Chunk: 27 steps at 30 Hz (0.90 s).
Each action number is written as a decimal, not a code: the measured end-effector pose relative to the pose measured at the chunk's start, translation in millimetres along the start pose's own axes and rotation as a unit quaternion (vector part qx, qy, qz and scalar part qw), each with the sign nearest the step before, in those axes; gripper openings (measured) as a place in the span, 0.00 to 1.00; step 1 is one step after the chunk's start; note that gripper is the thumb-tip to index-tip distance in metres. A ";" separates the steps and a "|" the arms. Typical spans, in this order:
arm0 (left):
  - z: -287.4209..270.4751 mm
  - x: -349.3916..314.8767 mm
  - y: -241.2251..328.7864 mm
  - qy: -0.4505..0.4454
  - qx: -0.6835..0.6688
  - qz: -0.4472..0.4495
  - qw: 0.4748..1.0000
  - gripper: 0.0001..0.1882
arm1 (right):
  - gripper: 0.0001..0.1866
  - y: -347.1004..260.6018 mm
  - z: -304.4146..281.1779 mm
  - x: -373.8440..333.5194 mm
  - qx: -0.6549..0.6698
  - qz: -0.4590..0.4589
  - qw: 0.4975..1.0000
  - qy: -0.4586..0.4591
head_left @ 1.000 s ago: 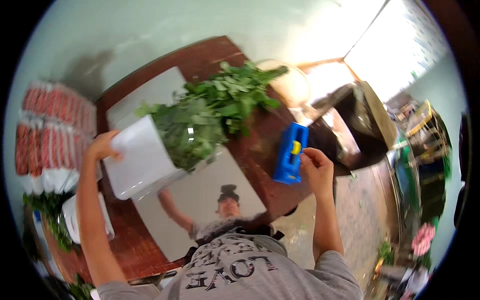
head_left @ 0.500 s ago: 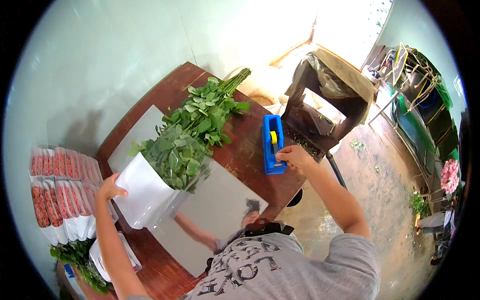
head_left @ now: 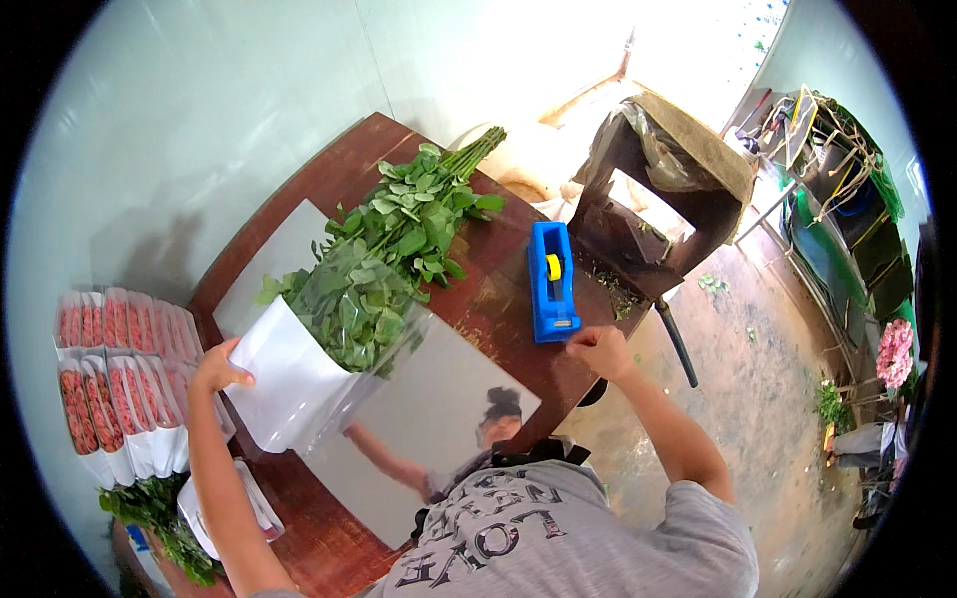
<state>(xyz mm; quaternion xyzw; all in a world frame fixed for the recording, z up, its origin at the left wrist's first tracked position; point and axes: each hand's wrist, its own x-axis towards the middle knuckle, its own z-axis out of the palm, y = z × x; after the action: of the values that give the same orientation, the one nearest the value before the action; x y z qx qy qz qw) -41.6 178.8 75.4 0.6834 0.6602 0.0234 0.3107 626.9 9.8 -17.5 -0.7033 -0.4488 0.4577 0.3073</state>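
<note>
My left hand (head_left: 221, 369) is closed on the edge of a white paper wrapper (head_left: 284, 384) with a clear plastic outer layer. It surrounds one end of a leafy bunch of stems (head_left: 399, 224), whose bare cut ends point to the far right. Flower heads inside the wrapper are hidden. Just off the near end of a blue tape dispenser (head_left: 553, 299) with a yellow-cored roll is my right hand (head_left: 600, 351). Its thumb and fingers are pinched together; whatever they hold is too small to make out.
A shiny grey sheet (head_left: 439, 429) lies on the brown wooden table (head_left: 289, 199). Several wrapped pink flower bunches (head_left: 120, 379) are stacked at the left. Beyond the table's right edge stands a dark open bin (head_left: 663, 189). Cluttered racks (head_left: 837, 209) line the far right.
My right hand has drawn back from the dispenser's cutting end, toward the near right, with its fingers still pinched. My left hand keeps its hold on the wrapper.
</note>
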 end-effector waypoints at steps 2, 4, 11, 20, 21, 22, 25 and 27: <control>2.2 -1.7 2.3 0.004 0.011 0.010 1.000 0.45 | 0.09 12.1 -2.1 -0.4 -0.179 -0.057 0.982 -0.015; 1.7 -2.4 6.3 0.013 0.029 0.017 0.999 0.44 | 0.09 -9.6 5.6 -5.2 -0.027 0.009 0.999 -0.047; 2.1 -11.6 -1.3 -0.013 0.033 -0.001 0.999 0.45 | 0.09 -136.2 104.1 7.5 0.318 0.051 0.921 -0.220; 2.0 -15.7 20.7 -0.015 0.090 -0.077 0.993 0.49 | 0.13 -283.8 273.4 21.4 0.215 -0.065 0.880 -0.418; 3.5 -16.2 22.0 -0.014 0.080 -0.085 0.993 0.49 | 0.13 -291.0 290.6 22.7 0.192 -0.085 0.881 -0.423; 3.4 -17.1 22.9 -0.013 0.070 -0.091 0.993 0.50 | 0.13 -296.3 308.5 25.1 0.169 -0.106 0.882 -0.427; 7.5 -18.7 15.8 0.020 0.066 -0.096 0.993 0.50 | 0.12 -297.1 361.1 40.5 0.092 -0.207 0.883 -0.412; 9.1 -16.4 22.2 0.023 0.064 -0.095 0.993 0.49 | 0.14 -289.8 380.8 51.0 0.003 -0.275 0.890 -0.363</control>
<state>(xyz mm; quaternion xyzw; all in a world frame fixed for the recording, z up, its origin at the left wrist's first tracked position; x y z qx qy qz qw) -19.9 161.7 84.3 0.6354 0.7293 -0.0330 0.2516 184.3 182.8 58.7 -0.3353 -0.7032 0.5797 0.2389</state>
